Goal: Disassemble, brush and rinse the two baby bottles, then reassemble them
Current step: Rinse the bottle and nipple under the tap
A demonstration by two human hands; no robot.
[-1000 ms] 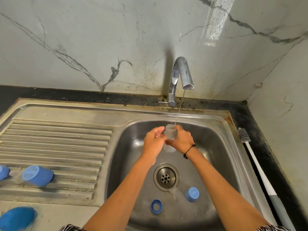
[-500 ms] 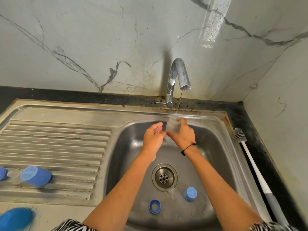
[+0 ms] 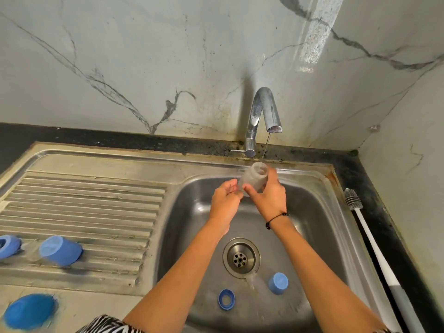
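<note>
A clear baby bottle body (image 3: 254, 177) is held over the sink basin (image 3: 310, 212), its open mouth tilted up under the thin stream from the tap (image 3: 264, 111). My right hand (image 3: 269, 195) grips the bottle around its side. My left hand (image 3: 227, 200) holds its lower end with the fingertips. On the basin floor lie a blue screw ring (image 3: 226, 299), a blue cap (image 3: 278, 283) and a clear teat (image 3: 251, 280). On the drainboard (image 3: 96, 200) lies a second bottle with a blue cap (image 3: 60, 250) and another blue ring (image 3: 8, 246).
A white bottle brush (image 3: 367, 239) lies on the dark counter right of the sink. A blue rounded object (image 3: 30, 311) sits at the front left. The drain (image 3: 241, 258) is in the basin's middle. Marble walls close off the back and right.
Both hands lifted the bottle higher and farther back, closer to the tap spout, and tilted its mouth toward the stream. The view shifted slightly.
</note>
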